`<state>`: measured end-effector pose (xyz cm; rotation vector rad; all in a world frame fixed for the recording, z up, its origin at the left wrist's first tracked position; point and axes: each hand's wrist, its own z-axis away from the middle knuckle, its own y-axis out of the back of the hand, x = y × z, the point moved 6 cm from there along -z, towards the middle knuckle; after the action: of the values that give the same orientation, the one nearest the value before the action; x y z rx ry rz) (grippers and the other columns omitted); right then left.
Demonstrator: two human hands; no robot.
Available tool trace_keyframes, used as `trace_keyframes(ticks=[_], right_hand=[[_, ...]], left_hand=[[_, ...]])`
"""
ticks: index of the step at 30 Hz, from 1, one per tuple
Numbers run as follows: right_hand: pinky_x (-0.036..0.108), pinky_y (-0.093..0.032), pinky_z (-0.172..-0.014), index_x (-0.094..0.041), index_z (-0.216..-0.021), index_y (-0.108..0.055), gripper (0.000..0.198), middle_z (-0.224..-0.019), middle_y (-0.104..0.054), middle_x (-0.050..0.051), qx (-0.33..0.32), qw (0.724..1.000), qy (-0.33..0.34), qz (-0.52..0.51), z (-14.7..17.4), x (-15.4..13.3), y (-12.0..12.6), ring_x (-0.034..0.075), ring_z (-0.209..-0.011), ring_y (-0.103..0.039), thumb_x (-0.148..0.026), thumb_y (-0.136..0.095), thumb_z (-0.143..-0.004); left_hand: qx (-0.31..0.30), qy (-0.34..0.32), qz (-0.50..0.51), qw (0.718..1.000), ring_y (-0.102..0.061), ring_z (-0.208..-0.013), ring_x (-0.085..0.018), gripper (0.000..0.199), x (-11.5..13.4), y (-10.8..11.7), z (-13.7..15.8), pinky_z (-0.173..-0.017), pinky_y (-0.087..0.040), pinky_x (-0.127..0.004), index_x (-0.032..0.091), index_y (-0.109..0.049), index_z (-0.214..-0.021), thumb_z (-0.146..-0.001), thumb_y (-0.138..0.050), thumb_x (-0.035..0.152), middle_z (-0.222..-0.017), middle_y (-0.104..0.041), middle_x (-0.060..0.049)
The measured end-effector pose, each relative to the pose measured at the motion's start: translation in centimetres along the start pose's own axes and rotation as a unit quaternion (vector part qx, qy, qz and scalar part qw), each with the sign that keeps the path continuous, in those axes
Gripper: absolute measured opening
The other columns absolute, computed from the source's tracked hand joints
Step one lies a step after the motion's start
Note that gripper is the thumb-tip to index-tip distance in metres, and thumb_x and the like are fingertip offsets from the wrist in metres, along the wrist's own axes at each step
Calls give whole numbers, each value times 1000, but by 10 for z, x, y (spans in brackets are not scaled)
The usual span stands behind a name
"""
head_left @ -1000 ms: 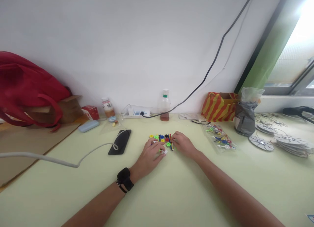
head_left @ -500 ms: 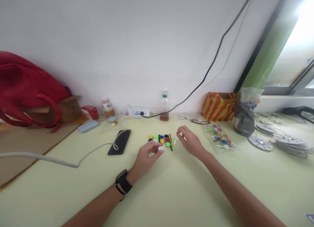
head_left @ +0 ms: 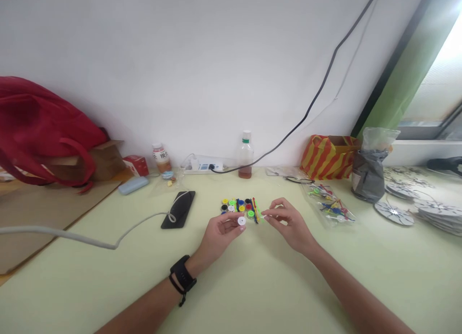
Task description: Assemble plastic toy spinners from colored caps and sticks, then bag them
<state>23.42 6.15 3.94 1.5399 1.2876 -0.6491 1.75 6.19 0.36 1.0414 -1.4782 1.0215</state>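
Between thumb and fingertips, my left hand (head_left: 221,233) pinches a small white plastic disc (head_left: 241,221), its round face toward me. My right hand (head_left: 288,223) is closed on a thin white plastic stick (head_left: 264,216), which points left toward the disc. The two pieces are apart. Just beyond the hands lie several small round discs in yellow, green, black, red and blue, among them a green disc (head_left: 250,213). Beside them is a row of coloured plastic sticks (head_left: 256,210), close to my right fingertips.
A black phone (head_left: 179,210) with a grey cable across it lies left. Clear bags of coloured parts (head_left: 335,211) lie right, near a grey bag (head_left: 368,177) and stacked discs (head_left: 438,210). A bottle (head_left: 246,156) and power strip (head_left: 204,165) stand by the wall.
My right hand has lowered the white stick from a steep slant to nearly level. In my left hand the disc now faces me more fully. The view has shifted slightly.
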Motion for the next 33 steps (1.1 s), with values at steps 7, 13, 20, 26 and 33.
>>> trace_keyframes(ticks=[7, 13, 20, 26, 33], right_hand=[[33, -53, -71, -21, -99, -70, 31, -88, -68, 6, -14, 995, -42, -87, 5, -6, -9, 18, -73, -62, -50, -60, -95], [31, -51, -68, -23, -103, -60, 24, -93, -67, 4, -70, 978, -42, -190, 12, -10, -32, 14, -72, -59, -47, -60, -97], [30, -52, -67, -20, -97, -67, 26, -87, -69, 5, -131, 968, -78, -200, 18, -12, -49, 14, -69, -60, -46, -68, -92], [28, -51, -65, -20, -91, -69, 28, -87, -69, 4, -125, 968, -86, -200, 20, -5, -57, 12, -66, -57, -47, -73, -87], [27, -47, -62, -21, -91, -62, 29, -81, -67, 2, -91, 987, -64, -116, 18, -4, -50, 15, -70, -58, -50, -68, -90]], left_hand=[[-12, 10, -8, 1000, -71, -97, -20, 35, -5, -2, 0, -90, -58, -30, 17, -75, -109, -78, -85, 30, -106, -76, -8], [-31, 15, -16, 999, -72, -99, -22, 34, 1, -9, 3, -92, -58, -34, 16, -75, -108, -80, -84, 33, -110, -76, -11], [-55, 23, -16, 998, -74, -97, -24, 35, 3, -14, 6, -89, -60, -35, 15, -73, -108, -80, -84, 33, -107, -77, -11], [-76, 10, -43, 996, -74, -95, -24, 28, 12, -23, 9, -88, -60, -34, 15, -75, -104, -84, -81, 33, -103, -76, -10], [-47, 3, -58, 997, -73, -100, -24, 27, 15, -17, 10, -90, -60, -34, 16, -76, -103, -84, -80, 34, -104, -77, -10]])
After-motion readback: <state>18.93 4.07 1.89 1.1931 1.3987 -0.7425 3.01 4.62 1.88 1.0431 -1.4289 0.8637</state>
